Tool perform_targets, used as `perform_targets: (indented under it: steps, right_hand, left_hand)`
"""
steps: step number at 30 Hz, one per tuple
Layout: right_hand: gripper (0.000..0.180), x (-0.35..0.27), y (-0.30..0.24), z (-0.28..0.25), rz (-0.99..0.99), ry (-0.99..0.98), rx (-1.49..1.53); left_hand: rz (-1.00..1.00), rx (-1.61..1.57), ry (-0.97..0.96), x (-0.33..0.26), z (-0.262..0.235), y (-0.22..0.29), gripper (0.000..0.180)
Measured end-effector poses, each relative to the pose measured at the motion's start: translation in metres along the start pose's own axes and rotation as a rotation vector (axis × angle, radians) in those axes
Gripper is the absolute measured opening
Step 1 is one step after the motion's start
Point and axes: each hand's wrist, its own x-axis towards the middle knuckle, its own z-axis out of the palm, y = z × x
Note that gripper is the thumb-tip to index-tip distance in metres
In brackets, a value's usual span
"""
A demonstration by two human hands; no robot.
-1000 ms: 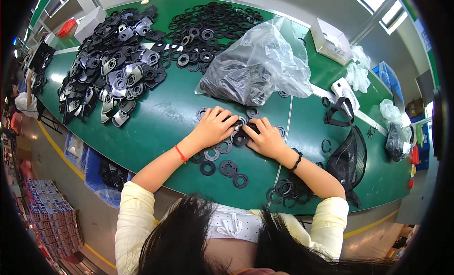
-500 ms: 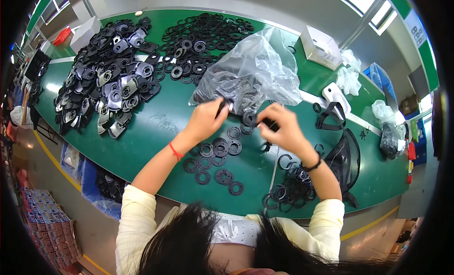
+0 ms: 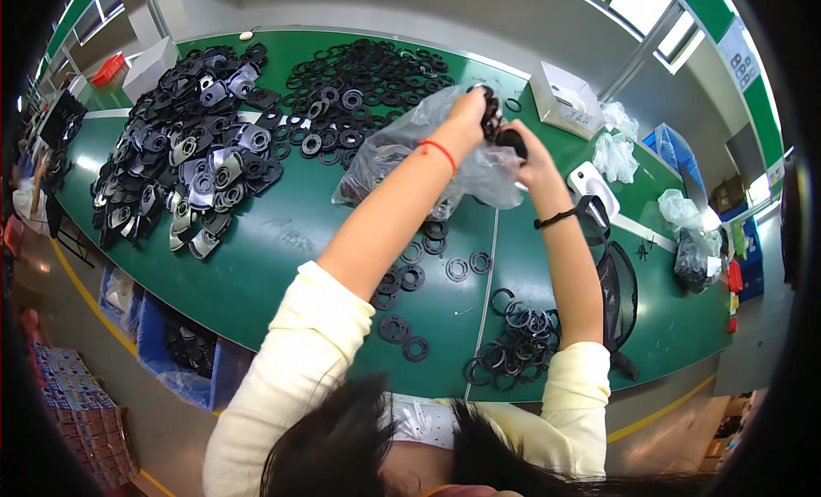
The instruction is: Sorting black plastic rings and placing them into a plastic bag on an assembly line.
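While loose black rings lie near on the green worktop, both hands meet raised above the clear plastic bag: left hand and right hand each closed around black ring parts, bag directly below them

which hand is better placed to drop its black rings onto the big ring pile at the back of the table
Left, probably. The left hand holds a stack of black rings right beside the ring pile. The right hand sits nearer the person, over the clear bag.
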Motion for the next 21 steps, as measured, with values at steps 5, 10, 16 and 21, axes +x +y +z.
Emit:
perform_targets:
  steps: [5, 10, 16, 21]
  right_hand:
    - [0.013, 0.008, 0.057, 0.013, 0.105, 0.03, -0.204]
    - [0.018, -0.003, 0.052, 0.025, -0.025, 0.001, -0.545]
    - [0.061, -0.01, 0.049, 0.057, -0.164, -0.089, -0.838]
    - [0.073, 0.003, 0.051, 0.074, -0.2, -0.125, -0.954]
  left_hand:
    - [0.095, 0.537, 0.04, 0.017, -0.077, -0.003, 0.027]
    - [0.525, 1.737, 0.089, -0.027, -0.102, 0.026, 0.037]
    - [0.534, 2.012, -0.016, -0.077, -0.105, 0.048, 0.039]
    - [0.397, 2.184, -0.058, -0.118, -0.088, 0.076, 0.05]
